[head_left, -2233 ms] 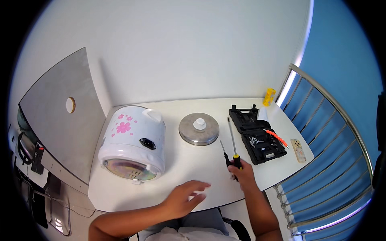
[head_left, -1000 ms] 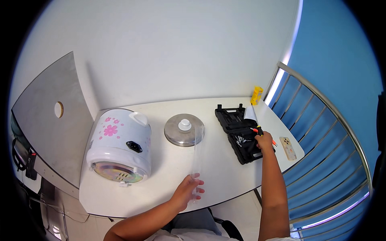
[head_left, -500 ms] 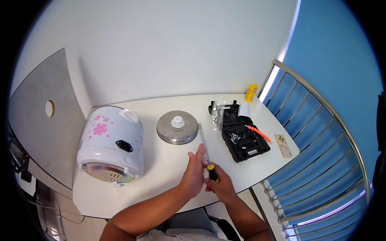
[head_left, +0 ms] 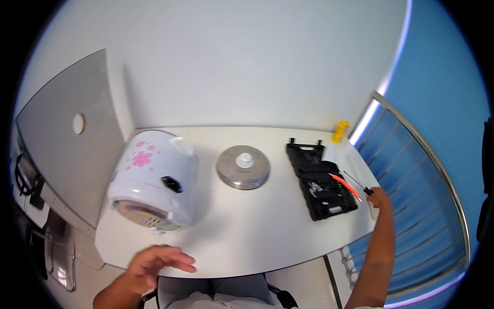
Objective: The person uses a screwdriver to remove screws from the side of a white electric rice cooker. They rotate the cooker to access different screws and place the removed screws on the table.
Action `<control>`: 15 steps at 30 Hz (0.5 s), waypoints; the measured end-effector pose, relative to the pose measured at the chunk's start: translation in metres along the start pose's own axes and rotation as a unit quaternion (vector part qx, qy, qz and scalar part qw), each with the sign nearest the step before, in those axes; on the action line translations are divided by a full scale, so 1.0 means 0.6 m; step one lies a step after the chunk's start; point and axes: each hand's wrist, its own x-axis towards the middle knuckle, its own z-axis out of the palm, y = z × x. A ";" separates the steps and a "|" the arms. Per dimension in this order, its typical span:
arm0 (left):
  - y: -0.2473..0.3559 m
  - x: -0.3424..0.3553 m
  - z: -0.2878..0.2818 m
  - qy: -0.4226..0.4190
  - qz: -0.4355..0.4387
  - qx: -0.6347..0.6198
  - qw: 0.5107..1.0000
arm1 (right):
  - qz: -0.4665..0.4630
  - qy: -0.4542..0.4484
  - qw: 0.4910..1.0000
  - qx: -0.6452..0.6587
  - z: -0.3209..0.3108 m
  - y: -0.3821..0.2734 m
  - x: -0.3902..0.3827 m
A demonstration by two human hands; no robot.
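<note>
Screwdriver (head_left: 366,190) with a dark handle and a slim metal shaft is at the right side of the white table (head_left: 226,224), just beside the black tool case (head_left: 310,198), and we have it in our right hand (head_left: 380,198); the fingers appear closed on the back of the handle, though blur hides how firmly, and we cannot tell whether the shaft touches the table or hangs just above it; our left hand (head_left: 157,261) is empty, its fingers spread and loosely curled, over the near left edge of the table. We judge the step in hand to be setting down or lifting the screwdriver beside the case, and we cannot tell which; either way, we think the next move calls for a steady hold on the handle and a low, level shaft, clear of the orange flexible shaft (head_left: 346,187) lying over the case and of the pale flat object (head_left: 372,212) partly hidden by our hand. Its tip points away from us and to the left, toward the far edge of the table; the handle end points toward us and to the right; the long axis therefore runs slantwise, roughly alongside the orange flexible shaft; the round metal lid (head_left: 231,172) sits well apart to the left.
</note>
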 end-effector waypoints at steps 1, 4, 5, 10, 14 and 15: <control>0.023 -0.012 -0.007 0.032 0.034 0.038 0.998 | -0.017 0.008 1.000 0.016 0.012 -0.001 0.008; 0.095 0.002 -0.033 0.140 0.140 0.230 0.953 | -0.018 -0.019 0.996 0.082 0.027 -0.004 0.023; 0.120 0.019 -0.047 0.171 0.149 0.283 0.932 | -0.028 0.022 0.995 0.094 0.029 -0.014 0.023; 0.161 0.159 -0.105 0.223 0.004 0.552 0.803 | -0.176 0.306 0.935 0.039 0.000 -0.058 0.034; 0.144 0.215 -0.101 0.188 -0.249 0.697 0.646 | -0.264 0.191 0.927 0.187 -0.044 -0.296 -0.131; 0.140 0.217 -0.106 0.174 -0.271 0.702 0.635 | -0.321 0.180 0.917 0.156 -0.046 -0.361 -0.200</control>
